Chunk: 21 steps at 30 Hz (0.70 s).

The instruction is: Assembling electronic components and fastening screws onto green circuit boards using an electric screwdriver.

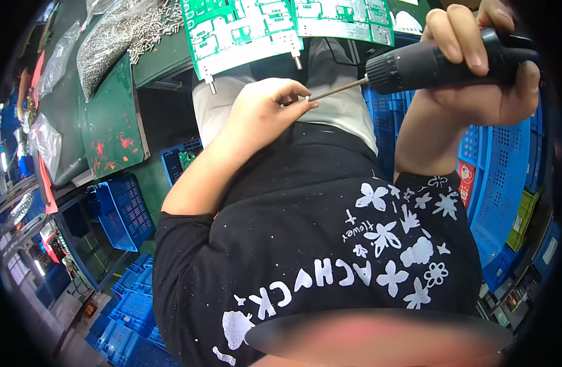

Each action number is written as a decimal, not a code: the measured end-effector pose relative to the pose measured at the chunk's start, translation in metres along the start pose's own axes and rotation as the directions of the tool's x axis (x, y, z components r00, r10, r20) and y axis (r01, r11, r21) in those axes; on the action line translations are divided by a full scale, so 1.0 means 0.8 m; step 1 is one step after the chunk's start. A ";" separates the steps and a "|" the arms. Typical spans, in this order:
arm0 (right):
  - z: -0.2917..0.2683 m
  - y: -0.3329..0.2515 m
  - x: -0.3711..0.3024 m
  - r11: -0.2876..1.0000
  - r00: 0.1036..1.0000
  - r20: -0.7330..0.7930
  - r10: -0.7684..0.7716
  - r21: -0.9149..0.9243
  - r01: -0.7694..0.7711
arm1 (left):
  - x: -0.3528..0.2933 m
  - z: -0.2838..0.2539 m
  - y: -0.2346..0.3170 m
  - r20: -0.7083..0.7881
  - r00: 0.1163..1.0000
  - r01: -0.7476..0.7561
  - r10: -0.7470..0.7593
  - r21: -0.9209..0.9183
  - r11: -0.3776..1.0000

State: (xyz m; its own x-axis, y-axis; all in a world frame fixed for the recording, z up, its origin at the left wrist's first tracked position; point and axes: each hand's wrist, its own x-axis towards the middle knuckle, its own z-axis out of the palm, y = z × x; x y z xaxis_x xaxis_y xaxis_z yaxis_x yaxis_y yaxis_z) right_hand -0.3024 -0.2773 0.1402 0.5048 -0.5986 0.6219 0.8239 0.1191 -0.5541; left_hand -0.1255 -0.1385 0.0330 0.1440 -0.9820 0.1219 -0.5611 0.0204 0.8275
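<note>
A black electric screwdriver [409,66] is gripped in my right hand [471,55], lying nearly level with its long bit [342,88] pointing left. My left hand [272,107] is closed in a pinch at the tip of that bit, above my lap. A tiny pale piece shows between thumb and forefinger there, too small to name for sure. Just beyond my hands, a green circuit board panel [238,37] overhangs the bench edge, with metal posts [211,84] sticking out from its near side. Beside it on the right lies a second green panel [345,21].
On the green bench [109,134] at the left, a clear bag [106,52] spills small metal fasteners [155,27]. Blue plastic crates [127,211] stand low at the left, and more blue crates [498,183] line the right side, close to my right arm.
</note>
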 end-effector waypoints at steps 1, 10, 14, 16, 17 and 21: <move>0.001 0.000 -0.002 0.999 1.000 -0.008 -0.011 -0.034 0.010 | 0.001 0.001 0.001 0.002 1.000 -0.001 0.001 0.000 1.000; -0.002 -0.001 -0.005 0.989 0.999 -0.008 -0.033 -0.143 0.032 | 0.006 -0.002 0.012 0.010 0.997 -0.074 0.073 0.090 0.993; -0.001 -0.001 -0.004 0.985 1.000 0.005 -0.026 -0.170 0.027 | 0.009 -0.006 0.016 0.041 0.993 -0.113 0.107 0.202 0.973; 0.000 -0.003 -0.004 0.985 1.000 -0.004 -0.029 -0.167 0.028 | 0.012 -0.007 0.020 0.061 0.989 -0.143 0.131 0.254 0.957; 0.000 -0.005 -0.004 0.982 1.000 0.003 -0.015 -0.186 0.015 | 0.015 -0.007 0.021 0.075 0.987 -0.155 0.139 0.301 0.941; 0.002 -0.004 -0.001 0.975 1.000 0.001 -0.031 -0.219 0.031 | 0.031 -0.010 0.031 0.157 0.970 -0.235 0.186 0.409 0.882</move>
State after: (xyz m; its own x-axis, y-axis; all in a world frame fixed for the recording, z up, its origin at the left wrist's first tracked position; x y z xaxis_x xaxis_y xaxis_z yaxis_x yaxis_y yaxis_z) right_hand -0.3053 -0.2760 0.1423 0.4788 -0.6015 0.6395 0.7626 -0.0760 -0.6424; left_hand -0.1289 -0.1608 0.0609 -0.0922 -0.9782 0.1861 -0.8622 0.1719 0.4766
